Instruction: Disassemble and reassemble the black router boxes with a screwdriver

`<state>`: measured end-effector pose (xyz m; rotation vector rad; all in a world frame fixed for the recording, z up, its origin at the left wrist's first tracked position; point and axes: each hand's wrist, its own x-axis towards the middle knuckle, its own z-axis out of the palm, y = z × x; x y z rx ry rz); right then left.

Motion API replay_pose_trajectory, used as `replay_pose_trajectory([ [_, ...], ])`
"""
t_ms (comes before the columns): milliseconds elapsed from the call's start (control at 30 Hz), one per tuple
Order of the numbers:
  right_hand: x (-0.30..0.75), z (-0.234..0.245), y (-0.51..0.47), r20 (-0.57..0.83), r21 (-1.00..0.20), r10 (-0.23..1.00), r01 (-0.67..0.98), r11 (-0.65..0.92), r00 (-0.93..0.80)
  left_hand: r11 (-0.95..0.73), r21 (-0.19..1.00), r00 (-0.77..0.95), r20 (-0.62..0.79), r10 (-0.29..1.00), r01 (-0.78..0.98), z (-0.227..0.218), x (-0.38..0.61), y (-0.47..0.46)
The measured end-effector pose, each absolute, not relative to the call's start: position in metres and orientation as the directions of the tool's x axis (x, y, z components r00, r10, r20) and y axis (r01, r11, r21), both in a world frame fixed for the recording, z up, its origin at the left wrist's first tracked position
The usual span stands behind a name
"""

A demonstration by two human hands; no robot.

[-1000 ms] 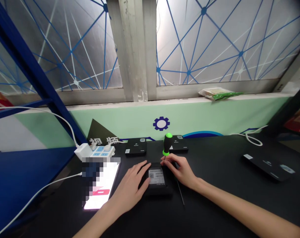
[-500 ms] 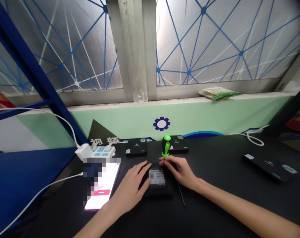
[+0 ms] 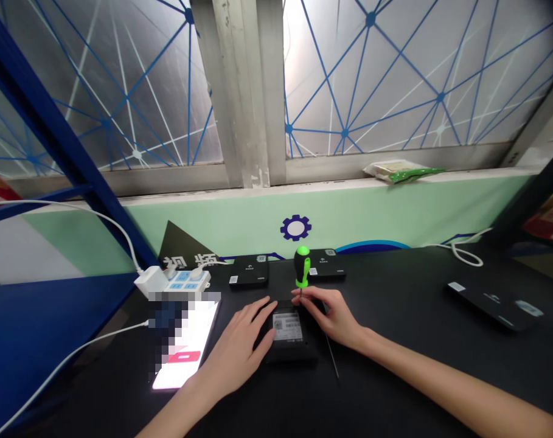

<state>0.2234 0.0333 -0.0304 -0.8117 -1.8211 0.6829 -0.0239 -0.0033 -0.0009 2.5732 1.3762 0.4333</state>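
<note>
A black set-top box lies on the dark table with its white label facing up. My left hand rests along the box's left side, fingers stretched and apart, thumb and fingertips touching it. With thumb and fingers closed, my right hand pinches the thin shaft of a screwdriver. The screwdriver stands upright over the box's far right corner, its green and black handle above my fingers. Its tip is hidden by my fingers. A thin metal rod lies right of the box, partly under my right hand.
Two similar black boxes, a left one and a right one, sit against the wall. Another black box lies far right. At left are a lit tablet, a power strip and a white cable.
The whole view has shifted slightly. My hands, the screwdriver and the box keep nearly the same positions relative to each other.
</note>
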Motion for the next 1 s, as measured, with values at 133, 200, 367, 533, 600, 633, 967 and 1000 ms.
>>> replay_pose_trajectory([
  [133, 0.223, -0.0319, 0.0346, 0.546, -0.764, 0.795, 0.232, 0.602, -0.264, -0.543, 0.309, 0.523, 0.152, 0.838, 0.781, -0.0002, -0.0235, -0.003],
  [200, 0.2221, -0.0324, 0.0358, 0.542, -0.775, 0.807, 0.234, 0.588, -0.234, -0.533, 0.314, 0.519, 0.135, 0.844, 0.785, -0.0002, -0.0234, -0.0028],
  [367, 0.2219, -0.0314, 0.0359, 0.541, -0.782, 0.81, 0.22, 0.583, -0.226, -0.517, 0.318, 0.513, 0.105, 0.852, 0.795, -0.0004, -0.0237, -0.0026],
  [533, 0.224, -0.0291, 0.0327, 0.546, -0.762, 0.79, 0.225, 0.607, -0.279, -0.532, 0.318, 0.517, 0.137, 0.845, 0.785, -0.0008, -0.0238, -0.0029],
  [600, 0.2241, -0.0289, 0.0326, 0.542, -0.761, 0.791, 0.232, 0.605, -0.284, -0.538, 0.315, 0.522, 0.14, 0.841, 0.782, -0.0012, -0.0239, -0.0029],
  [633, 0.2239, -0.0292, 0.0331, 0.54, -0.762, 0.794, 0.237, 0.602, -0.281, -0.538, 0.314, 0.523, 0.138, 0.841, 0.783, -0.0013, -0.0239, -0.0029],
  [967, 0.2223, -0.0336, 0.0369, 0.552, -0.774, 0.803, 0.222, 0.593, -0.224, -0.518, 0.307, 0.514, 0.101, 0.852, 0.798, -0.0013, -0.0241, -0.0022],
  [1000, 0.2228, -0.0329, 0.036, 0.557, -0.766, 0.796, 0.222, 0.603, -0.237, -0.515, 0.307, 0.513, 0.095, 0.853, 0.801, -0.0016, -0.0242, -0.0022],
])
